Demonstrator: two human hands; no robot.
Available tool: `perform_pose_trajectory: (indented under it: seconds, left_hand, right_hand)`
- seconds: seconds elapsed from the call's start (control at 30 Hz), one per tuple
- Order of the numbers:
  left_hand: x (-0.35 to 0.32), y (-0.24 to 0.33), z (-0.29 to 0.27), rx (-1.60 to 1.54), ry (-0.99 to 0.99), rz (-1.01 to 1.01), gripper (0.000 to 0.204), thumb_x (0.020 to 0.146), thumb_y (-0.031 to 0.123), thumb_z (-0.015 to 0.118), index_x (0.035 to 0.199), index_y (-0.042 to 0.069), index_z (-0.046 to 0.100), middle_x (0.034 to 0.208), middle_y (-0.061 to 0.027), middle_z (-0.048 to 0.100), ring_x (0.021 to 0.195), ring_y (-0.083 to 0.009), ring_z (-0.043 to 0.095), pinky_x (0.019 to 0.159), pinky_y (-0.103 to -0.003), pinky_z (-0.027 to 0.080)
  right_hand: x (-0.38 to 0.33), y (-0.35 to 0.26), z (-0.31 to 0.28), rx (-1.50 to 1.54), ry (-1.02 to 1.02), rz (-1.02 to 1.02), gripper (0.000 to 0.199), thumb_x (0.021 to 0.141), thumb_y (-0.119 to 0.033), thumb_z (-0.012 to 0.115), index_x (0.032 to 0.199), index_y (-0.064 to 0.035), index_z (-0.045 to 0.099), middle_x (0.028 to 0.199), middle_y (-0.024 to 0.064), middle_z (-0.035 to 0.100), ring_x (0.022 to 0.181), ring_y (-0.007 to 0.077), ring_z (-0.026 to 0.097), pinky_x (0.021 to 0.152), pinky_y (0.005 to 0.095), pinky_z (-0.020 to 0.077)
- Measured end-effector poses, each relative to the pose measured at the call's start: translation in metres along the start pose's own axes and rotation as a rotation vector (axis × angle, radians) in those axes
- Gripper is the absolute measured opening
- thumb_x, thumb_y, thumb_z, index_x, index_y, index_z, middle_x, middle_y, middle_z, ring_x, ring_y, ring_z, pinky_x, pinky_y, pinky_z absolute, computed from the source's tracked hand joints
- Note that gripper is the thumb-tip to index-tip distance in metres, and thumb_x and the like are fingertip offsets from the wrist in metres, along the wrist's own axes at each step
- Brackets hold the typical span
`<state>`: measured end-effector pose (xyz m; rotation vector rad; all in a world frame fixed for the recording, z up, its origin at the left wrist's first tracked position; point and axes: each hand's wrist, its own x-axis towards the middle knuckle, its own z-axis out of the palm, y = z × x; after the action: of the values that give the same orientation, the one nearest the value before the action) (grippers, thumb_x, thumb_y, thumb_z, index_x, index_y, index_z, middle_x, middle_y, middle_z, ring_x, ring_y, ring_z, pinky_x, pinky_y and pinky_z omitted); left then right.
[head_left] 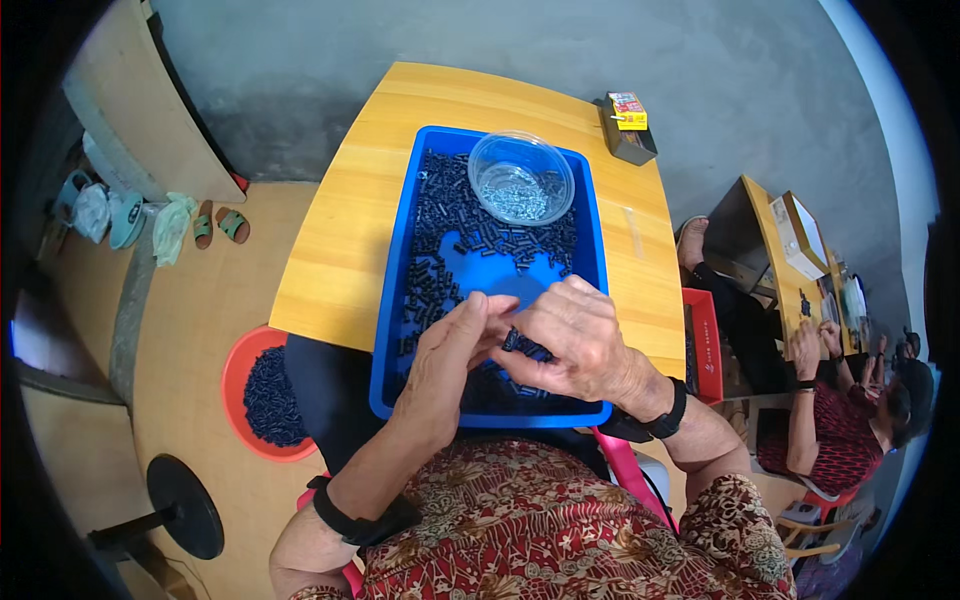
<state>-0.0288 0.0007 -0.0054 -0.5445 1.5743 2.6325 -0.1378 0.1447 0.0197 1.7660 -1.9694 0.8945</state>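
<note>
Over the near half of a blue plastic tray (381, 370), my two hands meet at the fingertips. My right hand (580, 335) is closed, with small black tube-like pieces (512, 340) showing between its thumb and curled fingers. My left hand (450, 345) is closed too, its fingertips pinched against the right ones; what it pinches is hidden. Many loose black pieces (430, 280) lie about the tray, thickest at the far end and left side. Inside the tray's far right part stands a clear round plastic bowl (483, 150), holding small shiny metal parts (517, 200).
The tray sits on a yellow wooden table (340, 260). A small dark box (632, 148) with a yellow packet is at its far right corner. On the floor at left is a red basin (240, 350) of black pieces. At right, a person (835, 430) works at another table beside a red crate (706, 345).
</note>
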Motion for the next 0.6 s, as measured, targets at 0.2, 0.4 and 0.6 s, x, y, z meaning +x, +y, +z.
perform_pose_trajectory:
  seconds: [0.2, 0.4, 0.6]
  left_hand:
    - [0.011, 0.005, 0.023, -0.108, -0.117, 0.079, 0.061, 0.107, 0.046, 0.030, 0.133, -0.004, 0.053, 0.128, -0.0098, 0.058, 0.120, -0.0179, 0.052, 0.106, -0.034, 0.036]
    - [0.008, 0.006, 0.037, -0.098, -0.146, 0.094, 0.062, 0.106, 0.046, 0.031, 0.134, -0.004, 0.053, 0.127, -0.0107, 0.058, 0.119, -0.0173, 0.052, 0.105, -0.031, 0.037]
    - [0.012, 0.006, 0.031, -0.073, -0.035, 0.040, 0.055, 0.106, 0.046, 0.035, 0.129, 0.002, 0.057, 0.124, -0.0081, 0.060, 0.115, -0.0143, 0.054, 0.100, -0.031, 0.039]
  right_hand:
    - [0.000, -0.002, 0.000, -0.009, -0.005, -0.022, 0.026, 0.066, -0.018, 0.081, 0.081, -0.0066, 0.063, 0.072, 0.0040, 0.057, 0.067, 0.0211, 0.058, 0.060, 0.0348, 0.0420]
    - [-0.006, -0.006, -0.002, 0.014, 0.012, -0.001, 0.025, 0.068, -0.019, 0.079, 0.074, -0.0071, 0.058, 0.074, 0.0057, 0.056, 0.070, 0.0236, 0.058, 0.065, 0.0347, 0.0443]
    - [-0.007, 0.014, -0.020, -0.086, 0.138, 0.020, 0.026, 0.073, -0.022, 0.082, 0.076, -0.0094, 0.059, 0.069, 0.0026, 0.055, 0.065, 0.0194, 0.057, 0.059, 0.0331, 0.0409]
